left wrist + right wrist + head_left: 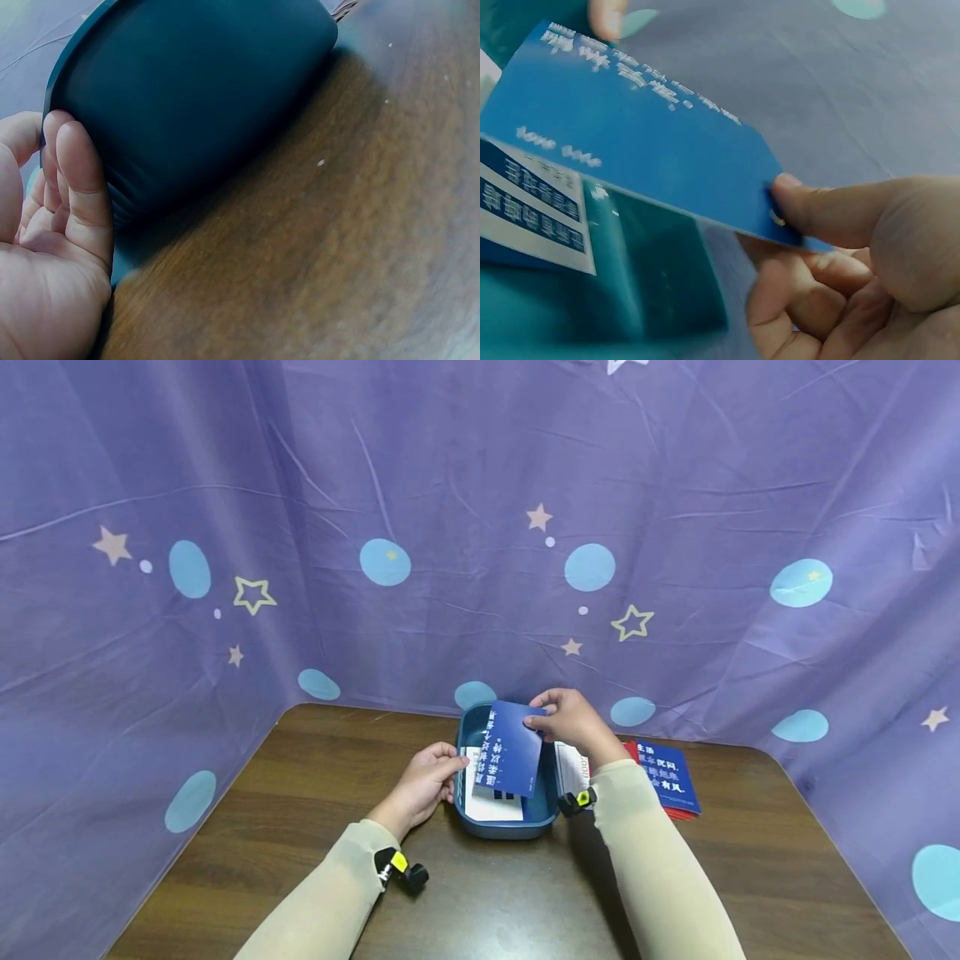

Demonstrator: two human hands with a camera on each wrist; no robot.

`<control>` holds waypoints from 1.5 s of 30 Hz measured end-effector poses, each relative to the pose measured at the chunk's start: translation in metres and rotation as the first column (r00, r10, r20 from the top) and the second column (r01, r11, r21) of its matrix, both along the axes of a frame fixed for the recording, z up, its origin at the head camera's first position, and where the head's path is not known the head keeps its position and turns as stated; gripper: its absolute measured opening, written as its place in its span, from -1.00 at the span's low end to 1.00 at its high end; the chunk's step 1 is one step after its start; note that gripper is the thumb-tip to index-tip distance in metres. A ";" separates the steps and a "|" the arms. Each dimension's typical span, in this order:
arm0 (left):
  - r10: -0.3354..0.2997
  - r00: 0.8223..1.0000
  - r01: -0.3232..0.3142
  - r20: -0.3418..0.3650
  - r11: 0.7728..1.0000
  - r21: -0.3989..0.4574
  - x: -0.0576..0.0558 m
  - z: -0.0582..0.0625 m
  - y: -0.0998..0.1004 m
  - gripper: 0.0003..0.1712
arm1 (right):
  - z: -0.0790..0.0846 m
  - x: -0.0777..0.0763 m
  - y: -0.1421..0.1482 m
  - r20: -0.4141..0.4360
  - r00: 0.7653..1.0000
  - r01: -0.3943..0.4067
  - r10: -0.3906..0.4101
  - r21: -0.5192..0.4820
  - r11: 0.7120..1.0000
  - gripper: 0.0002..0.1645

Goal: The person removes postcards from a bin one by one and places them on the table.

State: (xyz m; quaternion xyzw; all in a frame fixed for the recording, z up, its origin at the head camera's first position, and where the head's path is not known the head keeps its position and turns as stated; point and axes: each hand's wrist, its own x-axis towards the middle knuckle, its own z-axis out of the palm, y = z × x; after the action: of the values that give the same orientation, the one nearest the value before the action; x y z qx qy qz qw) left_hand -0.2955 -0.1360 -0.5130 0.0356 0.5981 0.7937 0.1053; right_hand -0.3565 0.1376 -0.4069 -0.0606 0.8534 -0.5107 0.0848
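Note:
My right hand [572, 720] pinches one corner of a blue card [652, 127] with white lettering, thumb on the printed face and fingers beneath. The card is held tilted over a dark teal plastic basket [504, 832]. Inside the basket lies a white card [491, 807] with dark blue print, partly hidden by the blue one. At the basket's left side, my left hand [426, 781] grips the rim, its thumb over the edge and its fingers against the outer wall, as the left wrist view also shows.
Right of the basket, a white card [572, 766] lies partly behind my right wrist. Further right sits a stack of blue and red cards [672, 781], partly covered by the sleeve. The wooden table [300, 802] backs onto a purple patterned curtain [480, 485].

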 end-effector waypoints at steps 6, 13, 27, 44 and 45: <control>0.000 1.000 0.000 0.007 1.000 -0.009 -0.001 -0.001 0.002 -0.82 | -0.002 0.005 0.049 0.002 0.995 0.103 -0.104 -0.146 0.984 -0.55; 0.020 1.000 -0.019 0.012 1.000 -0.018 -0.002 -0.002 0.003 -0.82 | -0.003 0.009 0.102 0.018 0.971 0.228 -0.237 -0.356 0.906 -0.53; 0.025 1.000 -0.025 0.013 1.000 -0.007 -0.005 -0.003 0.001 -0.84 | -0.009 0.023 0.189 -0.139 0.821 0.561 -0.554 0.015 0.827 -0.32; 0.018 1.000 -0.017 0.014 0.999 -0.028 -0.004 -0.001 0.000 -0.83 | -0.054 0.025 0.229 -0.055 0.748 0.659 -0.661 0.175 0.731 -0.36; 0.015 1.000 -0.015 0.013 0.999 -0.030 -0.003 -0.001 0.000 -0.82 | -0.056 0.024 0.229 -0.045 0.753 0.651 -0.656 0.186 0.735 -0.35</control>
State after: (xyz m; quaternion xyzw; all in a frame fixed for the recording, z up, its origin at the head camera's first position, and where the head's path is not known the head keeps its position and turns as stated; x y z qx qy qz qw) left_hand -0.2990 -0.1360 -0.5136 0.0244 0.6096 0.7855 0.1039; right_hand -0.3323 0.3671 -0.4632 0.2571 0.8640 -0.4245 -0.0843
